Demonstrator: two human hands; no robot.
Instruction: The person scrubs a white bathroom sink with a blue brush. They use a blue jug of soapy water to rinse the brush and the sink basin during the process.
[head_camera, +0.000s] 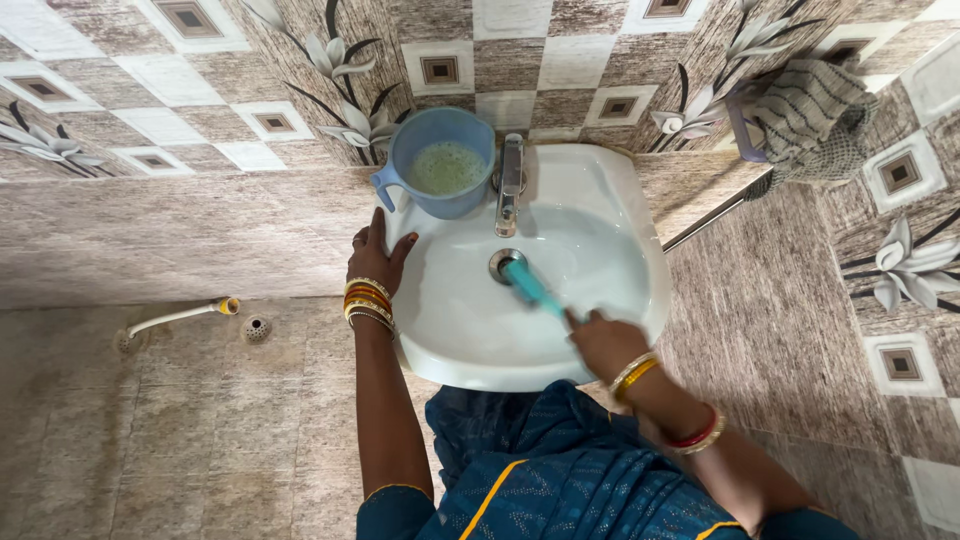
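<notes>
Seen from above, a bathroom wall of glossy brown and cream tiles (180, 230) with a flower pattern backs a white ceramic basin (600, 200), smooth, rounded and wet-looking. The work in hand appears to be scrubbing the bowl, now at the metal drain (503, 263). Any further stroke would call for firm pressure around the drain ring while the other arm steadies the body.

A blue plastic jug (443, 160) holding foamy, pale liquid sits on the basin's back left corner, just beside the chrome tap (511, 180). A grey knitted cloth (815, 120) hangs at the upper right.

The left hand (377, 252), bangles at the wrist, lies flat and open on the basin's left rim, holding nothing. The right hand (603, 340) is closed around the handle of a teal brush (530, 285), its head touching the drain.
</notes>
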